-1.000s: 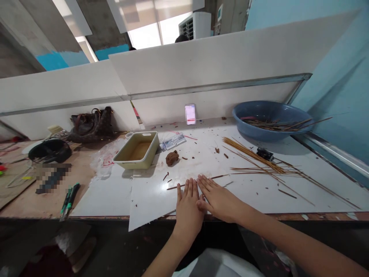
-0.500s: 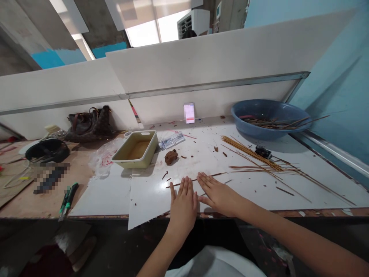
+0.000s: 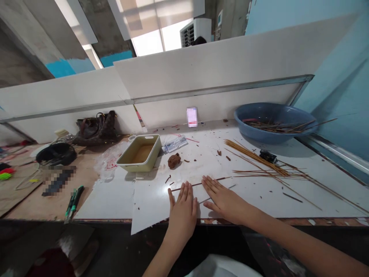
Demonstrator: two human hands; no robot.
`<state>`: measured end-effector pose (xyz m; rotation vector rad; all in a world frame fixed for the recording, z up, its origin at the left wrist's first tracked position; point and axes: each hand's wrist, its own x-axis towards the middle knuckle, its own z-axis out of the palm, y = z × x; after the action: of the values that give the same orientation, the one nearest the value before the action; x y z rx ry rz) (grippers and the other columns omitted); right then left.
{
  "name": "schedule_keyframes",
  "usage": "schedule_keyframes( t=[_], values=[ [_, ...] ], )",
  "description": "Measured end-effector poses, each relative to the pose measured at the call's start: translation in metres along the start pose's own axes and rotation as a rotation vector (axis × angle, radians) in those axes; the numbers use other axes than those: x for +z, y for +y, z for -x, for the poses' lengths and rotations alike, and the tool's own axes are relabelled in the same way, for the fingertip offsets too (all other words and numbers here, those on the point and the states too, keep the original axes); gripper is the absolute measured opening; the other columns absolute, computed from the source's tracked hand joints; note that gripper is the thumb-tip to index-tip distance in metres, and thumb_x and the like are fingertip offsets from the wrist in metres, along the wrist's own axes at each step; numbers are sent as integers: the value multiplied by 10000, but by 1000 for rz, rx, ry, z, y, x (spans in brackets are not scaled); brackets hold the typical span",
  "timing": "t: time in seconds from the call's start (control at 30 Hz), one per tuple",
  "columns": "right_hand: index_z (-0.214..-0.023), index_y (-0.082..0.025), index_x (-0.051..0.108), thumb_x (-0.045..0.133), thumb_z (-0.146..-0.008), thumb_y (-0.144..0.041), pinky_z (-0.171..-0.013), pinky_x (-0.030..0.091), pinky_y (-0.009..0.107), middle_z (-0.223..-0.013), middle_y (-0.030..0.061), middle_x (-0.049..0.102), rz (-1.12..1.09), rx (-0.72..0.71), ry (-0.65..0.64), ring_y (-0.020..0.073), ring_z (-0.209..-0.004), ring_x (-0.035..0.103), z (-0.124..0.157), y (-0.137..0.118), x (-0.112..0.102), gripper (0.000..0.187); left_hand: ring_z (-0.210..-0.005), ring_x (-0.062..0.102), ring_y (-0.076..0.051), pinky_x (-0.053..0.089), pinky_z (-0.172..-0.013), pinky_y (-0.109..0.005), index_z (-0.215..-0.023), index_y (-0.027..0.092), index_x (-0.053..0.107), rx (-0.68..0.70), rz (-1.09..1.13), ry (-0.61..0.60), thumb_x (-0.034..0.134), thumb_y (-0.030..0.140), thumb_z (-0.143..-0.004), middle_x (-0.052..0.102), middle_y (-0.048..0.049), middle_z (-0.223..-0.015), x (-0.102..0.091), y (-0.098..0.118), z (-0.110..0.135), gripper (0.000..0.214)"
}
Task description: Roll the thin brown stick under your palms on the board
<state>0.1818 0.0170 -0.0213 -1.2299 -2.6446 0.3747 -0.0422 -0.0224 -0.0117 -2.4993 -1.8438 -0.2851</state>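
Note:
My left hand [image 3: 183, 209] lies palm down on the white board [image 3: 152, 207], with its fingers stretched out flat. My right hand [image 3: 223, 198] is also flat, to the right, its fingers angled toward the left one. Under the fingertips of both runs a thin stick coated in brown paste, like an incense stick [image 3: 197, 184]; parts of it are hidden by the fingers. Beyond my left hand sits a lump of brown dough-like paste [image 3: 174, 161], with small crumbs of it around. A bundle of thin bare sticks [image 3: 253, 156] lies to the right.
A pale green basin [image 3: 135, 168] with brownish contents stands at left, near a clear plastic bag [image 3: 108, 161]. A large blue tub [image 3: 273, 134] at back right holds more sticks. Green-and-black cutters [image 3: 74, 202] lie by the front edge. A phone [image 3: 191, 117] leans against the partition.
My hands have moved slightly apart along the stick, opening a wider gap between them. Both stay flat on it. The whole view has shifted a little.

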Motion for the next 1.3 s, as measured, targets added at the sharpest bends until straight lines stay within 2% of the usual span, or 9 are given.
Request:
schedule_keyframes(
  t=[0.2,0.27,0.47,0.53,0.7,0.77,0.97,1.2,1.3],
  values=[
    [-1695,10,272,293,-1122,-649,-1336,255,570,-1743,286,253,1,57,-38,358,-1649,216,-34,8,-15,874,-1619,374,-309,74,-1325,-730,-1638,112,457,-64,12,-1,273,318,-1152,441,-156,-1705,-6,-2,-32,559],
    [-1694,13,276,296,-1122,-647,-1333,265,573,-1739,290,258,13,50,-26,360,-1647,227,-31,5,-13,873,-1614,384,-311,89,-1327,-722,-1636,117,462,-56,6,1,285,321,-1151,449,-159,-1700,-8,0,-28,556],
    [-1711,-24,251,343,-1104,-676,-1326,302,545,-1763,250,216,54,31,56,354,-1650,228,8,-6,7,896,-1605,406,-282,106,-1341,-690,-1661,165,430,-11,11,-12,310,311,-1146,446,-122,-1706,-6,-4,7,549],
    [-1714,-30,249,334,-1103,-681,-1324,303,553,-1756,255,237,51,30,51,356,-1644,252,3,-3,7,896,-1601,412,-291,110,-1338,-695,-1654,165,445,-15,9,-14,317,309,-1143,464,-127,-1695,-7,-6,1,546],
    [-1696,-2,286,251,-1098,-715,-1333,267,554,-1739,279,283,61,84,4,358,-1639,256,-30,9,-7,931,-1608,394,-326,120,-1324,-723,-1635,131,475,-70,-3,-8,316,300,-1136,469,-168,-1687,-11,-8,-29,550],
    [-1688,9,299,230,-1099,-717,-1337,262,537,-1745,277,274,71,80,0,350,-1643,243,-28,9,-7,938,-1610,390,-322,134,-1323,-722,-1641,136,464,-69,0,-11,318,300,-1138,469,-165,-1688,-11,-9,-26,550],
    [-1711,-29,258,305,-1106,-686,-1326,302,545,-1760,250,242,89,34,69,338,-1649,232,9,-2,5,894,-1617,379,-294,141,-1319,-722,-1673,152,397,-24,-2,-50,282,276,-1145,431,-152,-1714,-7,-15,7,554],
    [-1676,39,303,245,-1100,-709,-1339,254,543,-1739,291,254,94,105,-33,357,-1641,240,-28,10,-12,945,-1597,413,-337,105,-1316,-729,-1631,134,485,-102,12,-7,306,304,-1134,491,-191,-1668,-11,-17,-32,554],
    [-1704,-5,258,285,-1100,-699,-1334,270,560,-1739,272,281,90,72,20,363,-1638,258,-19,8,-5,921,-1600,410,-327,101,-1326,-712,-1628,129,488,-101,1,12,307,305,-1135,495,-186,-1668,-9,-15,-22,554]
  ],
)
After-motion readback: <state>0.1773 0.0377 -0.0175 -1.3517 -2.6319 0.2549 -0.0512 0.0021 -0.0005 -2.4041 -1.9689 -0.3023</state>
